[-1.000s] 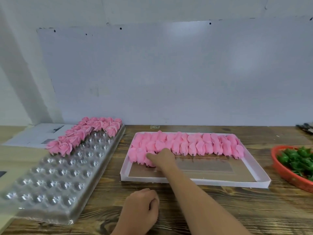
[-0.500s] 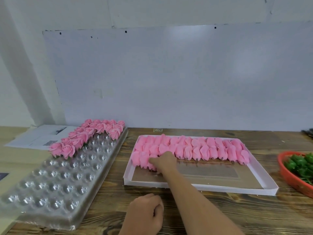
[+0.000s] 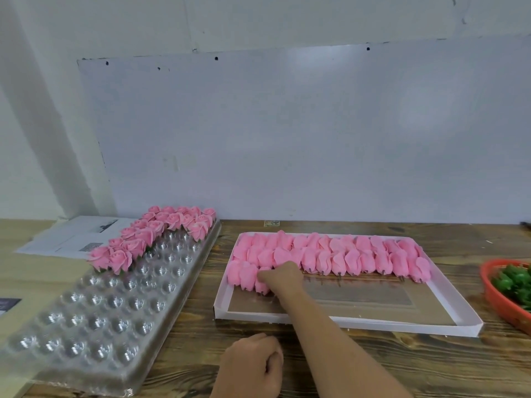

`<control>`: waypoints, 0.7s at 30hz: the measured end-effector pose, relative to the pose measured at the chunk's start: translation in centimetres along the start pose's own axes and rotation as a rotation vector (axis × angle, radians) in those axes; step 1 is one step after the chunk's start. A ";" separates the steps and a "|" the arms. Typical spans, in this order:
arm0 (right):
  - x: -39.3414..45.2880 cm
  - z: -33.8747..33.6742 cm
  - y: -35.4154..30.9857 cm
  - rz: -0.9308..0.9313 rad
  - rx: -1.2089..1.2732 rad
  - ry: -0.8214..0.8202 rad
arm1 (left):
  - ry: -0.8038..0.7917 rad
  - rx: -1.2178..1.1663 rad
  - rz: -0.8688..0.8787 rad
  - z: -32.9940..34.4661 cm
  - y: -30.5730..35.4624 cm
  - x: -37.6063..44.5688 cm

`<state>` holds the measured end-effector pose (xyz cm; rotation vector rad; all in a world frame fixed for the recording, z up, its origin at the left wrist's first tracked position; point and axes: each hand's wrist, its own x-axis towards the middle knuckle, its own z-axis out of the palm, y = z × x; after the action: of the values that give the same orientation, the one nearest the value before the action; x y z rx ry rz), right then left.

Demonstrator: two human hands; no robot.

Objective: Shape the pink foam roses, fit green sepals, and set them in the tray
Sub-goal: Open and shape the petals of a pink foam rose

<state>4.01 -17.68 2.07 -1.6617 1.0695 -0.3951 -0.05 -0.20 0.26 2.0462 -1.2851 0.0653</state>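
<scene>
While the right hand (image 3: 283,278) is reaching into the white box: its fingers are closing around one unshaped pink foam bud (image 3: 263,282) in the front row; whether the grip is firm cannot be told.
Left hand: the left hand (image 3: 253,366) is resting on the wooden bench (image 3: 373,366) as a loose fist, fingers together; nothing is showing inside it.
Supply: rows of unshaped buds (image 3: 359,255) are lying on their sides, filling the far half of the white cardboard box (image 3: 344,321).
Sepals: green sepals (image 3: 514,285) are sitting in a red basket (image 3: 495,300) at the right edge, well apart from both hands.
Tray: a clear plastic blister tray (image 3: 94,323) is lying at the left, with finished roses (image 3: 149,237) filling only its far rows.
Progress: judging by the many empty cups, most of the work is remaining.
Change: compared with a moment earlier, the right hand is staying on the same spot, and the view is tilting slightly, pushing everything lower in the picture.
</scene>
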 end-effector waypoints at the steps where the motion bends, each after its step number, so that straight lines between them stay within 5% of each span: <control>1: 0.0 -0.2 0.0 0.016 0.018 -0.011 | 0.000 0.010 -0.008 0.0 0.0 -0.1; 10: -1.8 -5.4 0.2 0.126 0.310 -0.194 | -0.045 -0.002 -0.046 0.0 0.0 -0.1; 21: -5.1 -14.0 2.7 -0.082 0.589 -0.320 | 0.128 -0.364 -0.151 0.0 1.6 2.6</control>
<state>-9.89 -21.99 6.20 -1.1880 0.5724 -0.4297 -0.01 -2.62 2.20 1.7868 -0.9793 -0.0987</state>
